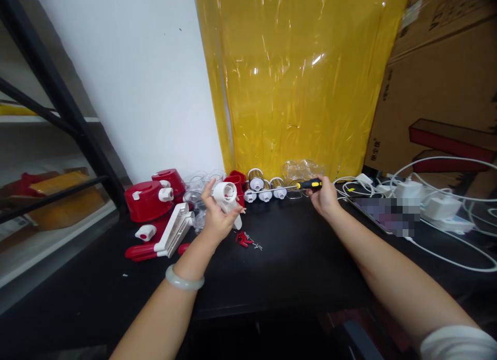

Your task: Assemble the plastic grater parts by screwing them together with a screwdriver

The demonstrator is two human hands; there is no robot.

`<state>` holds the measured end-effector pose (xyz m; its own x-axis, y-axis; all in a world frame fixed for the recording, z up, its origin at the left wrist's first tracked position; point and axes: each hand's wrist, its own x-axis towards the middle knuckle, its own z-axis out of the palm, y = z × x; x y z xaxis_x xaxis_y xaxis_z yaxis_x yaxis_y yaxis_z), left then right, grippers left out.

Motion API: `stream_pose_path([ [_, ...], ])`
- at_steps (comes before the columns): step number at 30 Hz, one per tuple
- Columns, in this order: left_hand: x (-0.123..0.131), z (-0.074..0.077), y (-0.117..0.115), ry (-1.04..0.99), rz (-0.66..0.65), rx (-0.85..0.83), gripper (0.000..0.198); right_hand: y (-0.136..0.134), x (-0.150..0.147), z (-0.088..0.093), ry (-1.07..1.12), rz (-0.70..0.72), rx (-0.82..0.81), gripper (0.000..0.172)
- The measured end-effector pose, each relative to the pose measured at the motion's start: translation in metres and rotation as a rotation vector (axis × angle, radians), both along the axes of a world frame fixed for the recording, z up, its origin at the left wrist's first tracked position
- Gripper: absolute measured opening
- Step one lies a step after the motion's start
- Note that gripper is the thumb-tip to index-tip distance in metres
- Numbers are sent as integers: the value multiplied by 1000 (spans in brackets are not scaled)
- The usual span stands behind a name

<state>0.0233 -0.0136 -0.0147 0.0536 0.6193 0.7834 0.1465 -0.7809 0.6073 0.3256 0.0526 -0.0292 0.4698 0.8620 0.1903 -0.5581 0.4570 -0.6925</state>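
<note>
My left hand is closed around a white plastic part with a round, hollow end facing up. In my right hand is a screwdriver with a black and yellow handle, its long shaft pointing left toward the white part. Whether the tip touches anything I cannot tell. On the black table below my left hand lie small red pieces and several loose screws. Behind the screwdriver shaft are several white-ended drums with perforated metal sides.
Red round housings with white knobs stand at the left, beside a white and red handle assembly. Clear plastic cups sit by the wall. At right are a tablet-like device, white cables and chargers, and a large cardboard box.
</note>
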Motion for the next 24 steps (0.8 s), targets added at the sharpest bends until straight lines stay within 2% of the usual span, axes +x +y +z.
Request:
stream_pose_path([
  [3, 3, -1, -3, 13, 6, -59, 74, 0, 0, 0, 9, -7, 13, 19],
  [9, 11, 2, -4, -77, -131, -77, 48, 2, -1, -2, -79, -47, 34, 24],
  [17, 12, 14, -1, -238, -250, -171, 54, 1, -1, -2, -61, -54, 27, 18],
  [24, 10, 13, -2, -234, -385, -348, 47, 0, -1, 0, -48, -57, 4, 12],
])
